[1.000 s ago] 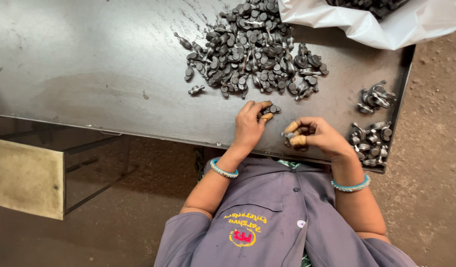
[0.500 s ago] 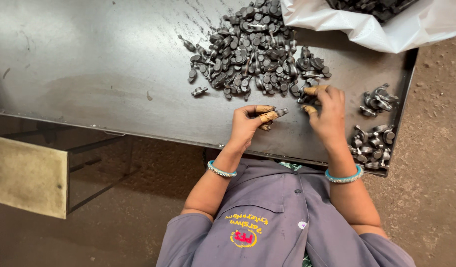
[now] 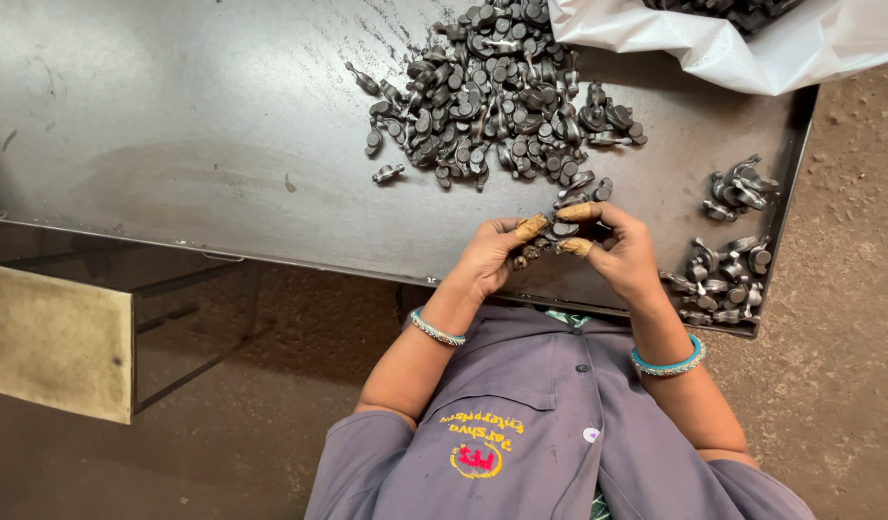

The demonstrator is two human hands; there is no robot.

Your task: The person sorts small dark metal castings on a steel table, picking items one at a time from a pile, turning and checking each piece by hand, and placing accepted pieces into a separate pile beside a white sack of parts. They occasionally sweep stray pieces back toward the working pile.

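Observation:
A big heap of small dark metal parts (image 3: pixel 502 96) lies on the grey steel tray table (image 3: pixel 194 144). My left hand (image 3: pixel 487 255) and my right hand (image 3: pixel 617 250) meet at the tray's near edge, just below the heap. Together they pinch a few of the metal parts (image 3: pixel 550 236) between fingertips wrapped in tan tape. The left hand cups some parts from below, and the right hand's thumb and forefinger close on one from the right. A bangle sits on each wrist.
Two smaller groups of sorted parts lie at the tray's right end, one at the back (image 3: pixel 738 188) and one at the front (image 3: pixel 718 284). A white sack (image 3: pixel 714 48) holding more parts rests at the tray's far right corner. A tan panel (image 3: pixel 54 342) stands below left, over a dirt floor.
My right hand reached up to the heap's edge, then came back down to join the left hand with a part. The left hand stayed nearly in place.

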